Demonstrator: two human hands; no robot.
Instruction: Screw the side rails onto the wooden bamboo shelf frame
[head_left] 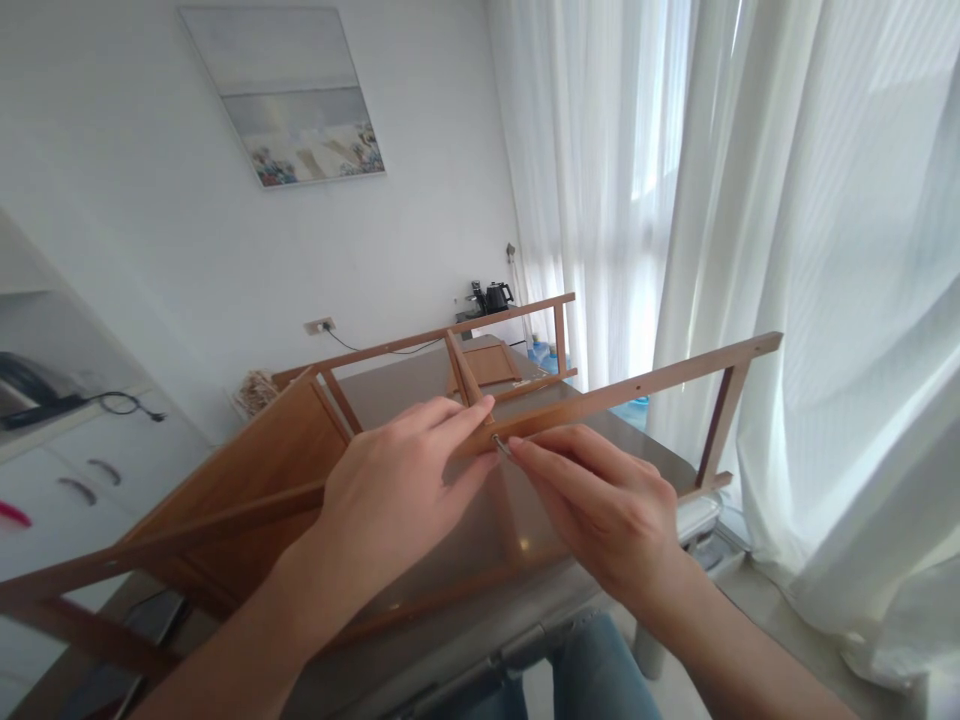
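A wooden frame [600, 398] with long rails and crossbars lies on its side over a grey-topped table. My left hand [409, 470] is wrapped over its near rail, where a crossbar [466, 375] meets it, with the thumb below and the fingers on top. Close beside it, my right hand [600, 490] pinches a thin silver metal rod [502, 447] between thumb and fingertips. The rod's far end meets the rail at a small round fitting; whether it is a bolt or a hex key is too small to tell. Part of the rail is hidden behind my left hand.
A wooden panel [240, 470] fills the frame's left part. The grey tabletop [390, 385] shows beneath. A black kettle [497, 296] stands on a cabinet at the back. White curtains [750, 250] hang on the right; another kettle [30, 390] sits on the left counter.
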